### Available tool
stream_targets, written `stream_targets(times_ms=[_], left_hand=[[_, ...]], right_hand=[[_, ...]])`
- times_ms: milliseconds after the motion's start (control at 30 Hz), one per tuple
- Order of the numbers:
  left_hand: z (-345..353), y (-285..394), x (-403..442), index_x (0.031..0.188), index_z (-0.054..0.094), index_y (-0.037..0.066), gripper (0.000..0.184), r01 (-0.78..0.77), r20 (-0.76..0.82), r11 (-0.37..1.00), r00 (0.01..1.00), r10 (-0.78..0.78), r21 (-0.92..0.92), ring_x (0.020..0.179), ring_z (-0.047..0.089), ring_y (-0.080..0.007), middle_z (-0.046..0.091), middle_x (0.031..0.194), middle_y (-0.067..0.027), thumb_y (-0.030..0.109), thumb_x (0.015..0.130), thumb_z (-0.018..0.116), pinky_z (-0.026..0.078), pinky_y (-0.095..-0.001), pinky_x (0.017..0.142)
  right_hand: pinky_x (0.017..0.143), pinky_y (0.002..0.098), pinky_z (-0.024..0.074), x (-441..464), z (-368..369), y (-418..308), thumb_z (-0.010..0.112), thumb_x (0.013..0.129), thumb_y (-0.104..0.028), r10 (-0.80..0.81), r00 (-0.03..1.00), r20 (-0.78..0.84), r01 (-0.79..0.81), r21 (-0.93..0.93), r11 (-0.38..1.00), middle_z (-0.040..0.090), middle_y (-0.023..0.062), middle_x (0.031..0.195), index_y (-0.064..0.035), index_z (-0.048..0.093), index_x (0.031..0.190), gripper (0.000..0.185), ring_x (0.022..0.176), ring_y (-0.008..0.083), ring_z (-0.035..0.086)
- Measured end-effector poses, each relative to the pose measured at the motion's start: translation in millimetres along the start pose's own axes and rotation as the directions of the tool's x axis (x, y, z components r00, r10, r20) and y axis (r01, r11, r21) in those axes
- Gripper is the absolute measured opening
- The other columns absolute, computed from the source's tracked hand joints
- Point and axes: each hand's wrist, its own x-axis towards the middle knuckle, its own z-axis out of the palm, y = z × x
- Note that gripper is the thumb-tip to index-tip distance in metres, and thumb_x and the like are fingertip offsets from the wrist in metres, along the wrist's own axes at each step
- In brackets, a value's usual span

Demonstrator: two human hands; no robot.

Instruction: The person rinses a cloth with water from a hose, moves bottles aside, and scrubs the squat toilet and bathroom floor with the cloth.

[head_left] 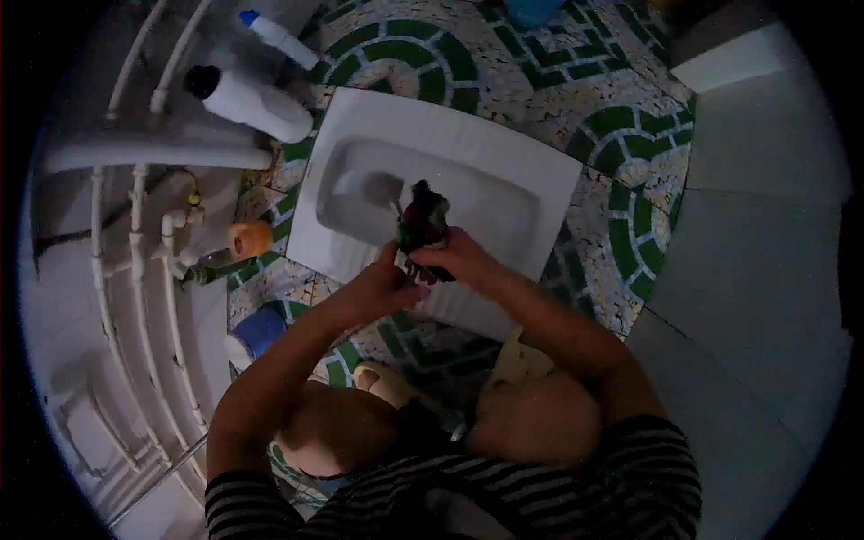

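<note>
Left hand (393,283) and right hand (454,258) clasp a dark bundle (423,220) above the white pan (549,166); likely light, soft; grip near end.

Small washroom, seen from above in dim light, the edges of the view fading to black. The floor (522,117) bears green brick-shaped blocks, set in arcs and zigzags on a speckled pale ground. A white squat toilet (560,184) is set into it. Left: a pale wall (67,315) carrying several slim white pipes (101,270) and one thicker pipe (153,157). Right: a plain grey wall (765,261) with thin seams, below a white ledge (729,58).
</note>
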Motion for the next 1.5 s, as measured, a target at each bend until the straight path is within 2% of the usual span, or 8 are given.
stream_targets(times_ms=[367,533,700,800,1033,1200,1400,1500], left_hand=[[-15.6,19.8,-9.8,0.107,0.059,0.008,0.021,0.236,-0.06,0.964,0.968,-0.244,-0.123,0.056,0.038,-0.0064,0.041,0.061,0.0034,0.021,0.093,0.049,0.033,-0.0224,0.051],[-13.2,13.2,-8.8,0.107,0.058,0.007,0.024,0.277,-0.084,0.942,0.951,-0.297,-0.189,0.055,0.036,-0.0076,0.039,0.06,0.0037,0.024,0.093,0.049,0.033,-0.0231,0.052],[-23.0,-7.9,-4.5,0.107,0.057,0.006,0.03,0.26,-0.029,0.932,0.961,-0.276,-0.251,0.059,0.037,-0.0087,0.041,0.065,0.0028,0.031,0.094,0.048,0.033,-0.0253,0.056],[-28.8,-21.8,-4.3,0.108,0.057,0.006,0.036,0.282,-0.013,0.94,0.957,-0.29,-0.192,0.058,0.038,-0.0102,0.044,0.066,0.0012,0.036,0.095,0.044,0.034,-0.0271,0.056],[-38.2,-55.5,-24.4,0.105,0.058,0.003,0.032,0.309,0.025,0.915,0.949,-0.313,-0.259,0.06,0.044,-0.0118,0.048,0.064,-0.0016,0.029,0.096,0.041,0.04,-0.0266,0.06],[-46.9,-103.4,-41.1,0.106,0.057,0.002,0.031,0.327,0.074,0.92,0.945,-0.318,-0.217,0.071,0.056,-0.0144,0.058,0.072,-0.0057,0.026,0.096,0.041,0.045,-0.0281,0.069],[-47.5,-158.5,-48.3,0.106,0.058,0.001,0.03,0.308,0.066,0.881,0.95,-0.305,-0.36,0.074,0.059,-0.0158,0.062,0.078,-0.0079,0.026,0.094,0.046,0.047,-0.0288,0.072],[-43.3,-161.6,-59.2,0.11,0.058,0.003,0.034,0.372,0.077,0.818,0.923,-0.378,-0.438,0.079,0.058,-0.0155,0.061,0.083,-0.0066,0.031,0.094,0.049,0.046,-0.0305,0.074]], right_hand=[[0.087,0.0392,0.045,-6.7,-267.7,-40.3,0.061,0.074,-0.006,-0.601,0.598,-0.53,-0.24,-0.834,0.497,0.054,0.0202,0.115,-0.003,0.038,0.131,0.061,0.1,0.0316,0.056],[0.103,0.0423,0.0328,10.1,-242.7,18.5,0.055,0.071,0.002,-0.88,0.459,-0.126,-0.255,-0.967,0.005,0.047,0.0186,0.127,-0.0071,0.044,0.128,0.058,0.119,0.0371,0.042],[0.105,0.0402,0.0299,-4.4,-163.5,27.7,0.056,0.07,0.011,-0.489,0.865,-0.117,0.107,-0.908,0.406,0.039,0.0129,0.136,-0.0066,0.044,0.127,0.06,0.127,0.0313,0.035],[0.102,0.0425,0.0325,3.6,-155.8,27.1,0.055,0.08,0.003,-0.66,0.751,-0.037,0.311,-0.861,0.402,0.047,0.0156,0.125,-0.0073,0.044,0.125,0.048,0.119,0.0357,0.043],[0.095,0.0396,0.0388,64.4,-253.5,-21.3,0.052,0.074,0.005,-0.76,0.369,-0.534,-0.286,-0.844,0.454,0.051,0.02,0.118,-0.0028,0.043,0.126,0.053,0.111,0.0349,0.048],[0.099,0.0374,0.035,78.5,-176.5,32.6,0.051,0.071,0.008,-0.827,0.557,-0.079,0.025,-0.993,0.111,0.052,0.0164,0.118,-0.0072,0.047,0.125,0.056,0.112,0.0322,0.049],[0.099,0.0329,0.0376,56.2,-111.9,37.2,0.05,0.075,0.01,-0.556,0.826,-0.093,0.323,-0.73,0.602,0.052,0.0098,0.123,-0.0102,0.047,0.127,0.056,0.114,0.025,0.05],[0.094,0.0353,0.0404,73.8,-131.6,-9.1,0.05,0.081,0.004,-0.633,0.763,-0.131,0.164,-0.908,0.386,0.053,0.0143,0.122,-0.0055,0.048,0.126,0.046,0.11,0.0269,0.052]])
